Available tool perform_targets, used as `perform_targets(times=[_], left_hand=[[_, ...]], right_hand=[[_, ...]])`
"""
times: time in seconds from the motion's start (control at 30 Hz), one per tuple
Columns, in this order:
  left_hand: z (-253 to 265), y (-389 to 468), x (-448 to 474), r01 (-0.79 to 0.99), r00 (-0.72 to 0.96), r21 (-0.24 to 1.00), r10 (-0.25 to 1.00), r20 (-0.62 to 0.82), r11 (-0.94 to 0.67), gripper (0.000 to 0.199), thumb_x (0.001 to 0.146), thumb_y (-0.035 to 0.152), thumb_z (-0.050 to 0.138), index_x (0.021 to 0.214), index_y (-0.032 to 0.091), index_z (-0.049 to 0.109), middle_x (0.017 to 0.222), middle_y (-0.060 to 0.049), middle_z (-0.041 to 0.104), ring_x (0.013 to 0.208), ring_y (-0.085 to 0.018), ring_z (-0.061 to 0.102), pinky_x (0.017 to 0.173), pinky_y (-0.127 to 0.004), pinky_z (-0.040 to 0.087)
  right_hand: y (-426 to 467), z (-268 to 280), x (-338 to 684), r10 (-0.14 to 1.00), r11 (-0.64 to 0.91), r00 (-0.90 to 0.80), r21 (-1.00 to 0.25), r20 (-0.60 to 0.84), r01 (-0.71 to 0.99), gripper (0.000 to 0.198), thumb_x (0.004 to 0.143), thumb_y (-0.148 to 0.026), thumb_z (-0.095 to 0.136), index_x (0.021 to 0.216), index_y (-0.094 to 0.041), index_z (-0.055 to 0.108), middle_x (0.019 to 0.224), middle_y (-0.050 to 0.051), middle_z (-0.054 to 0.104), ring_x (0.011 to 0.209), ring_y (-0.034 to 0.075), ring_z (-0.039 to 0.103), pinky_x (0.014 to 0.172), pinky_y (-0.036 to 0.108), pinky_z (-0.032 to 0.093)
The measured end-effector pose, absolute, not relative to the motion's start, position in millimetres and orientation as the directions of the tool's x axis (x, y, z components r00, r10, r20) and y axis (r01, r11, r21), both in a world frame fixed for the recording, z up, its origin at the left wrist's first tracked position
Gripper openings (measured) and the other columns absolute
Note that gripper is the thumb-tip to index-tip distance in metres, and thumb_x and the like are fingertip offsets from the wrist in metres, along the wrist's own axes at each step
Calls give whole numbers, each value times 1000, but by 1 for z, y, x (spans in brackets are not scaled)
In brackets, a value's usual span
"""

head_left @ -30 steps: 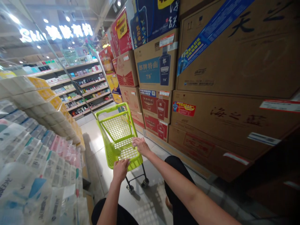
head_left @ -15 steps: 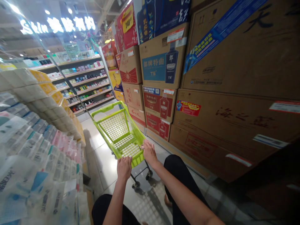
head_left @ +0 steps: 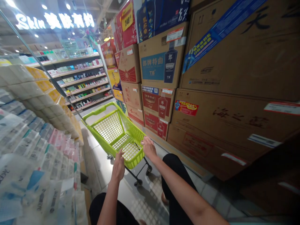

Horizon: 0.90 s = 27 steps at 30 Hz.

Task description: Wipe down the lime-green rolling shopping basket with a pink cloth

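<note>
A small lime-green shopping cart (head_left: 97, 136) with a grid basket stands in front of me on black-framed wheels. My right hand (head_left: 149, 147) is closed over the right corner of the basket's near rim. At the near left corner, my left hand (head_left: 118, 167) is turned edge-on with its fingers pointing up and forward, loosened from the rim. Whether its fingertips still touch the plastic I cannot tell. Nothing lies in the part of the basket I can see. A thin pole (head_left: 57, 87) slants up and left from the cart's far left corner.
Stacked cardboard cartons (head_left: 211, 118) line the right side closely. On the left are packs of wrapped tissue (head_left: 39, 137) and paper rolls (head_left: 35, 87). Shelves of small boxed goods (head_left: 82, 75) stand ahead beneath a lit sign (head_left: 56, 21). Pale floor tiles (head_left: 93, 172) run between.
My left hand has loosened from the basket rim and turned, its fingers now straighter. The cart has swung slightly relative to me, its far end further left. My right hand keeps its grip.
</note>
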<state>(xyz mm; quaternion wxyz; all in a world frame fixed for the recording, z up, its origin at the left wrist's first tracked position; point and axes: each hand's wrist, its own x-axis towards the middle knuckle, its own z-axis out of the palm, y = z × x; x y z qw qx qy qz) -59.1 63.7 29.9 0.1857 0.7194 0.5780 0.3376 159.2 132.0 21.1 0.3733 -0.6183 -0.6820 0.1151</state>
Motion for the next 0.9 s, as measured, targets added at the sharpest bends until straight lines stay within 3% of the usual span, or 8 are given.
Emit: perform_targets(times=[0.13, 0.27, 0.43, 0.63, 0.7, 0.77, 0.83, 0.9], left_hand=[[31, 62, -50, 593, 35, 786, 981, 189, -172, 62, 99, 53, 13, 152, 23, 17, 133, -11, 58, 131, -20, 49, 107, -39, 41], [35, 59, -49, 626, 28, 767, 987, 156, -139, 62, 98, 53, 6, 148, 21, 25, 121, -10, 63, 131, -18, 49, 108, -38, 40], [47, 59, -51, 810, -9, 580, 987, 157, -85, 61, 99, 48, 7, 133, 17, 48, 107, -10, 66, 123, -21, 53, 109, -43, 37], [53, 67, -7, 911, 184, 343, 971, 153, -227, 47, 101, 39, 19, 112, 23, 63, 113, -5, 67, 118, -19, 55, 121, -49, 13], [50, 71, 9, 939, 226, 249, 972, 66, -236, 43, 101, 37, 23, 121, 25, 59, 118, -5, 67, 118, -18, 56, 118, -44, 21], [47, 75, 18, 964, 208, 173, 978, -27, -200, 43, 100, 32, 24, 130, 25, 54, 117, -8, 68, 110, -19, 62, 105, -40, 38], [44, 79, 21, 978, 166, 140, 983, -76, -155, 43, 99, 25, 25, 132, 24, 53, 109, -9, 71, 97, -22, 66, 87, -37, 46], [46, 84, 20, 985, 141, 111, 984, -107, -129, 43, 97, 23, 26, 130, 27, 54, 107, -9, 72, 92, -23, 67, 78, -34, 46]], right_hand=[[84, -7, 87, 904, 319, -66, -565, 422, 761, 30, 87, -10, 43, 100, -22, 66, 97, 10, 65, 107, 28, 53, 103, 47, 35], [60, -19, 68, 894, 381, -129, -577, 429, 722, 27, 86, -14, 48, 105, -25, 65, 98, 8, 64, 105, 26, 53, 101, 44, 39], [115, 3, 149, 890, 261, 123, -712, 439, 651, 29, 90, -14, 40, 102, -20, 65, 106, 11, 62, 107, 23, 53, 100, 39, 41], [149, -17, 159, 767, 188, 453, -834, 454, 518, 49, 85, -9, 30, 123, -19, 60, 126, 11, 55, 123, 19, 48, 110, 41, 34], [144, -38, 145, 715, 194, 549, -877, 434, 440, 55, 83, -9, 29, 131, -18, 54, 134, 11, 51, 133, 19, 41, 113, 41, 33], [141, -55, 136, 710, 193, 596, -917, 375, 348, 60, 79, -8, 30, 135, -17, 49, 140, 12, 48, 137, 18, 38, 112, 40, 35], [145, -63, 134, 731, 158, 624, -959, 275, 237, 59, 77, -9, 32, 133, -15, 51, 137, 13, 52, 132, 19, 45, 107, 37, 40], [156, -62, 138, 750, 110, 635, -982, 185, 157, 51, 78, -12, 35, 125, -13, 57, 122, 14, 62, 117, 21, 57, 97, 34, 47]])
